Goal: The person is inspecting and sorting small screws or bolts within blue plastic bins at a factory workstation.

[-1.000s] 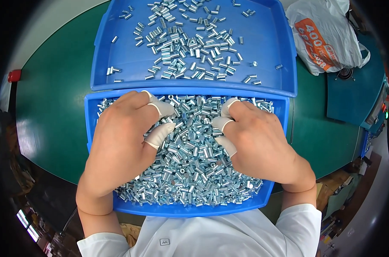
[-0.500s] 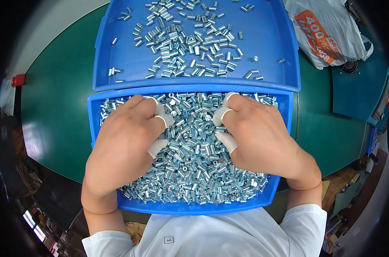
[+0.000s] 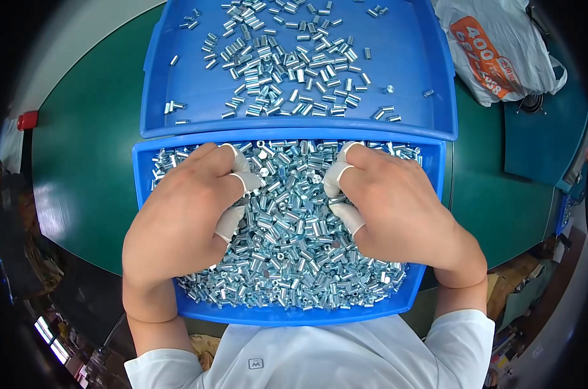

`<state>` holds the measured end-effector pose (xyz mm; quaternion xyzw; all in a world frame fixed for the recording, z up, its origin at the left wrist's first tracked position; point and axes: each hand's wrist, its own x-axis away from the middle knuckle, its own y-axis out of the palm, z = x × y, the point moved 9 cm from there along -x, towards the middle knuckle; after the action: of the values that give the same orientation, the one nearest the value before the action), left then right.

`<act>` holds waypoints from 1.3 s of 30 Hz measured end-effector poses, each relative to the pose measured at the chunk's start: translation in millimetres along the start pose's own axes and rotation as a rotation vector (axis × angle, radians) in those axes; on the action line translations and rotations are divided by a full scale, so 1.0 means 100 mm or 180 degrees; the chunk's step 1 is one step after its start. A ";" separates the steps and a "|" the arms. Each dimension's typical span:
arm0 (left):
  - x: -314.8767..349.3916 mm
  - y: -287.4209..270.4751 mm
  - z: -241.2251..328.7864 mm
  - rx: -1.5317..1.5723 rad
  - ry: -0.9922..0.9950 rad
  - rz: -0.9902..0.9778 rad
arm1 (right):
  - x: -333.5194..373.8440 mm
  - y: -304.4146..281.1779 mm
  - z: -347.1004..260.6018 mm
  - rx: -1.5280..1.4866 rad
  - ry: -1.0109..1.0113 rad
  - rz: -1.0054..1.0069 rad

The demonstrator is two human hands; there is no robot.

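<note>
A blue tray [image 3: 287,316] in front of me is filled with small silvery metal rivet nuts [image 3: 294,240]. Over its left half is my left hand [image 3: 180,201], palm down, fingertips at the pile; thumb and index finger are apart. My right hand [image 3: 397,201] mirrors it over the right half, also with a gap between thumb and index finger. White finger cots cover the thumb and the nearest fingers of both hands. No piece shows plainly in either grip, and the undersides of the hands are hidden.
A second blue tray [image 3: 410,65] adjoins the far side, with loose rivet nuts [image 3: 300,58] scattered in it. Both trays are on a green table [image 3: 90,155]. At the far right lies a white plastic bag [image 3: 430,13] with an orange print; a red object [image 3: 27,120] is at the left edge.
My left thumb has drawn back a little to the left, away from the index finger. The right hand has barely shifted.
</note>
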<state>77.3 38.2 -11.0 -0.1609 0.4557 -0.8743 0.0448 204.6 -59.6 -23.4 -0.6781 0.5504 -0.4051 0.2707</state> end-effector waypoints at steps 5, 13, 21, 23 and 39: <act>-0.01 0.00 0.00 0.0099 -0.0015 0.0047 | 0.02 -0.01 -0.01 0.0052 -0.0003 0.0023; -0.01 0.02 0.00 -0.0180 0.0003 0.0077 | 0.01 0.01 -0.04 0.0099 -0.0057 -0.0091; -0.02 0.00 0.11 -0.0283 0.0047 0.0296 | 0.04 0.00 -0.04 0.0080 -0.0058 0.0013; -0.02 0.00 0.10 -0.0315 0.0013 0.0269 | 0.04 0.00 -0.04 0.0100 -0.0049 0.0022; -0.06 0.01 0.06 -0.0213 0.0068 0.0427 | 0.03 -0.10 0.00 -0.0499 -0.0398 0.0659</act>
<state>84.4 34.4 -10.2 -0.1221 0.4948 -0.8553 0.0931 210.0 -59.7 -14.2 -0.6606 0.6293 -0.2878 0.2910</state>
